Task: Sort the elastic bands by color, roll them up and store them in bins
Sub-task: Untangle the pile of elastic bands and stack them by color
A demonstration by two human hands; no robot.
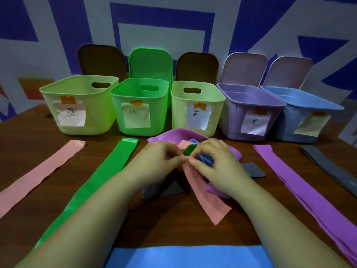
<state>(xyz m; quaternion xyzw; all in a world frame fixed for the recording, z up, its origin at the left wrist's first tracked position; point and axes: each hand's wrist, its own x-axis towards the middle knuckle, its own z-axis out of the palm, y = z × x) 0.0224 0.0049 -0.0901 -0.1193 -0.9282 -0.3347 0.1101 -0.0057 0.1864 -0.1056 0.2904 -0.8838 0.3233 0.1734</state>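
Observation:
A tangled pile of bands (pixel 195 146) in purple, blue, green, pink and grey lies in the middle of the table. Both hands are over it. My left hand (pixel 160 157) and my right hand (pixel 214 163) each pinch the upper end of a pink band (pixel 206 198) that trails toward me out of the pile. Sorted bands lie flat in strips: pink (pixel 38 176) at the left, green (pixel 108 176) beside it, purple (pixel 301 188) at the right, grey (pixel 332 171) at the far right, blue (pixel 185 256) at the near edge.
Five open labelled bins stand in a row at the back: pale green (pixel 81 105), bright green (pixel 139 107), pale green (pixel 197 107), purple (pixel 249 111), blue (pixel 305 115). Their lids lean on the patterned wall behind. The table is dark wood (pixel 173 225).

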